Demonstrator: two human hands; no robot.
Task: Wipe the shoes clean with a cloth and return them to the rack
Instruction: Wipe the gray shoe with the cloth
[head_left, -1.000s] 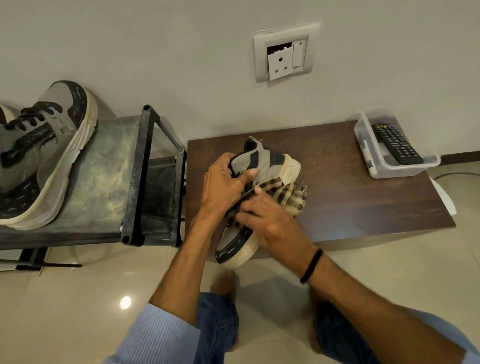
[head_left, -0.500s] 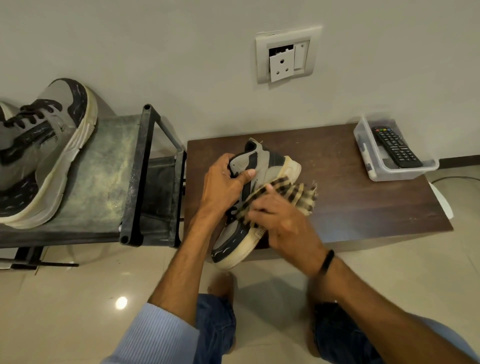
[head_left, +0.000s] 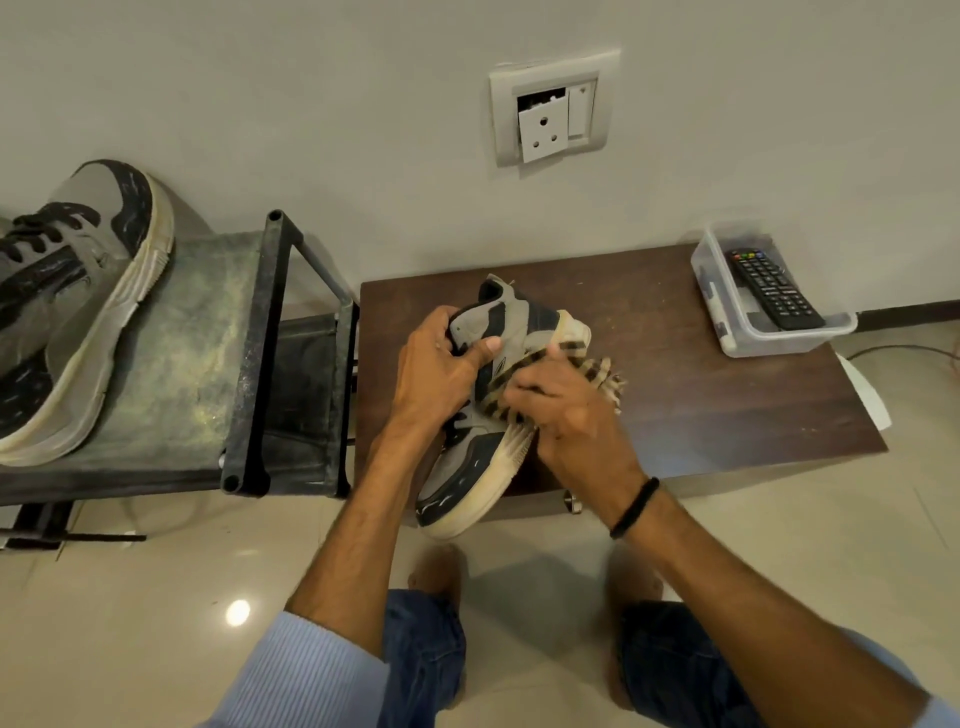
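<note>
Nearest the camera: a blue striped sleeve on the left arm, blue jeans and bare feet on a glossy beige tiled floor. Right wrist: one black wristband. Left hand: fingers curled round the collar of a grey-and-black sneaker, thumb laid across the side of its upper. The sneaker is tilted on its side, with the cream sole facing right. Its heel end is over the dark wooden table, and its toe reaches past the table's front edge toward the person. Right hand: fingers curled on a checked cloth, tan and dark, pressing it to the sneaker's side just above the sole; loose cloth bunches out beyond the knuckles. To the left, just beside the table: a dark metal shoe rack with a dusty top shelf, on which the second sneaker of the same pattern lies, toe toward the wall. Far right corner of the table: a clear plastic container holding a black remote control. On the wall beyond: a socket plate, its insert sitting crooked.
</note>
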